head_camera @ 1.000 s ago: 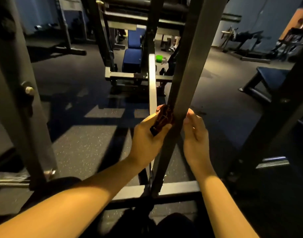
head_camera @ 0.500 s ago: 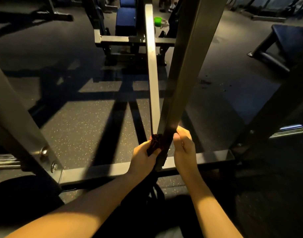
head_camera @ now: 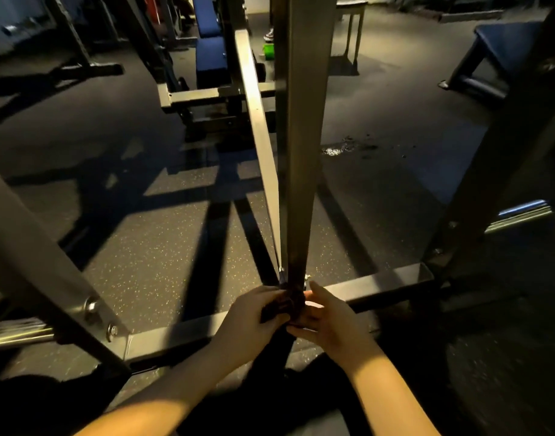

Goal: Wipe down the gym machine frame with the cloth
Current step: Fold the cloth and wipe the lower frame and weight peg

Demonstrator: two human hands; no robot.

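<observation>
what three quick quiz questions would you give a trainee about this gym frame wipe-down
1. True or false: the cloth sits at the bottom of the upright post, close to the base crossbar.
2. Multiple choice: what colour is the small container on the floor far behind the post? A green, B red, C yellow.
3. Fill the gap: the left hand grips the ___ against the post.

Key: 1 true; 2 A; 3 cloth.
</observation>
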